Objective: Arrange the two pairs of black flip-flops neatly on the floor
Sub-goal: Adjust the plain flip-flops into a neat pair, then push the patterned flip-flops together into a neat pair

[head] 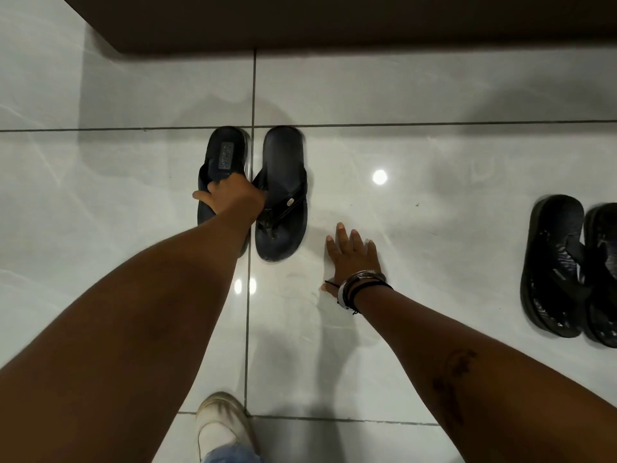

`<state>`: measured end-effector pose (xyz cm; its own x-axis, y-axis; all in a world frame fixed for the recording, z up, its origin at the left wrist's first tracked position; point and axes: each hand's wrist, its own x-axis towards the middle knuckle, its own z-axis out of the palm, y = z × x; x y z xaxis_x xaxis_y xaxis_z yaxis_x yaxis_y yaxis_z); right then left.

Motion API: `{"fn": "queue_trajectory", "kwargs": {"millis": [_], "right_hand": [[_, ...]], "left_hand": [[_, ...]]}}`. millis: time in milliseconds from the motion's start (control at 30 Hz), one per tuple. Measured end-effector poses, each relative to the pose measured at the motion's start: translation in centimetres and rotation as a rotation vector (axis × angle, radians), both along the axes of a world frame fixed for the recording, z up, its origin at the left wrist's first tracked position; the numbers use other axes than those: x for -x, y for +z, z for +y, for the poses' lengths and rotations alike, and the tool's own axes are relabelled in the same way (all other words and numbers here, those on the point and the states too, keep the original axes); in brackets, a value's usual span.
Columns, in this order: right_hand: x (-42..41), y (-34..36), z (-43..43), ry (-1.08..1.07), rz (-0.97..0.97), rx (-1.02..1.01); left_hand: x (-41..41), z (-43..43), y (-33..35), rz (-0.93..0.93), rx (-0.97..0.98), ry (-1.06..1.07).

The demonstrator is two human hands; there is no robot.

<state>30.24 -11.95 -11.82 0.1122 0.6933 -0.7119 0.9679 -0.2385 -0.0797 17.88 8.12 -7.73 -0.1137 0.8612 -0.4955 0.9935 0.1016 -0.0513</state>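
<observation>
Left hand gripping left flip-flop, right hand beside pair (flat on floor)

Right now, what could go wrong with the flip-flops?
The left hand grips the left flip-flop, which lies very close beside its partner; a careless tug could knock that one crooked. The right hand is pressed flat on the shiny tile floor and might slip. The other pair lies far off to the right.

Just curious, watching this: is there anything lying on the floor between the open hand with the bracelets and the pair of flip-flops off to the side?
Nothing visible. Only bare, glossy tile lies between the right hand, spread flat on the floor, and the pair at the right edge. The left hand is on the other pair.
</observation>
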Motion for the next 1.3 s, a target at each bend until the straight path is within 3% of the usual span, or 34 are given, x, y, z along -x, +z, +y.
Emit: {"fn": "queue_trajectory", "kwargs": {"millis": [133, 233, 333, 533, 633, 800, 1000, 1167, 1300], "right_hand": [[-0.4, 0.8, -0.2, -0.08, 0.073, 0.018], [-1.6, 2.2, -1.4, -0.131, 0.103, -0.047], [-4.8, 3.9, -3.1, -0.151, 0.068, -0.097], [-16.9, 7.5, -7.7, -0.447, -0.058, -0.121], [-23.3, 8.5, -11.3, -0.547, -0.151, -0.082], [-30.1, 7.7, -17.3, -0.687, -0.246, -0.02], [-33.4, 4.7, -19.4, -0.801, -0.336, -0.037], [-35.1, 3.3, -20.2, -0.955, -0.264, -0.011], [-35.5, 3.1, -20.8, -0.959, -0.24, -0.066]], "left_hand": [[-0.9, -1.3, 1.3, 0.013, -0.141, 0.011], [-3.0, -3.9, 2.5, -0.027, -0.242, -0.114], [-6.3, -7.9, 3.5, -0.11, -0.224, -0.238], [-16.1, -16.3, 4.3, -0.336, -0.144, -0.589], [-21.2, -20.3, 3.5, -0.384, -0.069, -0.655], [-27.0, -25.8, -0.1, -0.309, 0.042, -0.74], [-27.8, -29.0, -4.3, -0.255, 0.053, -0.779], [-27.1, -30.6, -6.2, -0.209, 0.052, -0.768], [-27.2, -30.9, -6.6, -0.213, 0.063, -0.753]]}}
